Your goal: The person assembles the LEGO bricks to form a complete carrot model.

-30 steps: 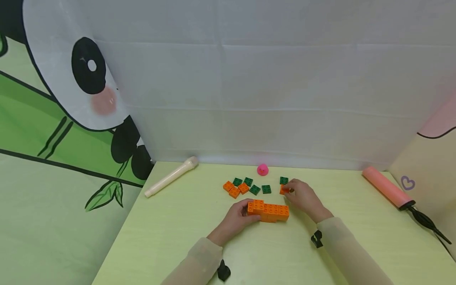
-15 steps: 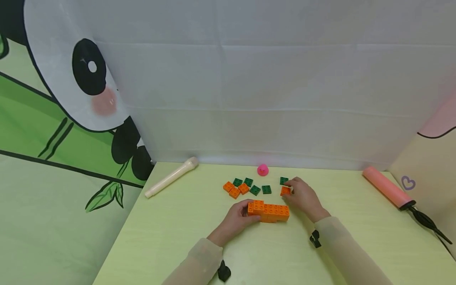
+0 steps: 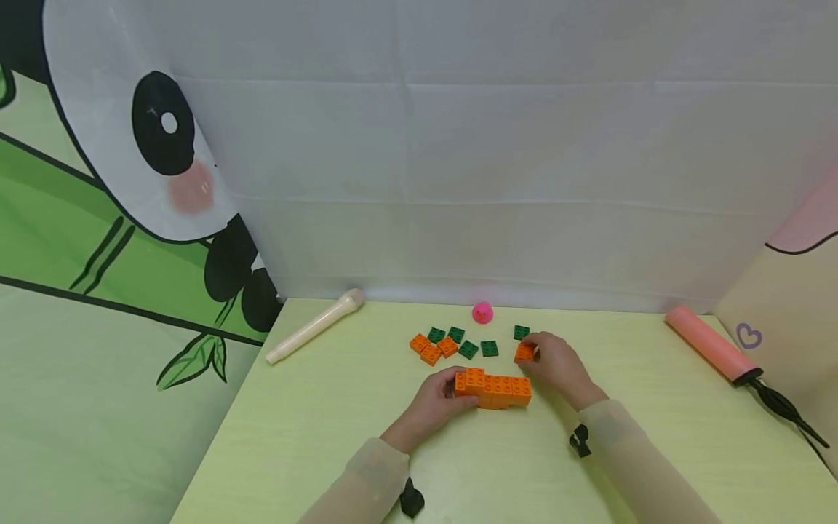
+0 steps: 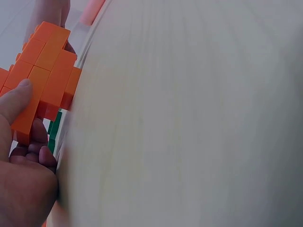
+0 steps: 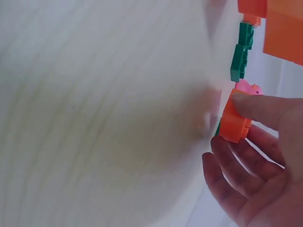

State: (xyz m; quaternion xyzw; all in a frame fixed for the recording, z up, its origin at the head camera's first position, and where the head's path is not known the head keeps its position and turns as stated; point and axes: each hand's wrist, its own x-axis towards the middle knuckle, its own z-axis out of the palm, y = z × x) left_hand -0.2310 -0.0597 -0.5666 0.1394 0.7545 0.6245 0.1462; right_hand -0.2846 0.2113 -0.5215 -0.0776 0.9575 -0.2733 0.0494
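In the head view my left hand grips the left end of a block of joined orange toy bricks. Its thumb presses the front side of that orange build in the left wrist view, with the other fingers curled beneath. To the right, my right hand pinches a single orange brick between thumb and fingers, just behind the build's right end. A green brick lies right behind that orange one.
Loose orange bricks and green bricks lie in a cluster behind the build. A pink ball-like toy sits near the table's back edge. A pale tube lies at left, a pink pump at right.
My right hand has shifted its fingers slightly around the single orange brick, which has turned a little and shows more of its top. The left hand and the build have stayed in place.
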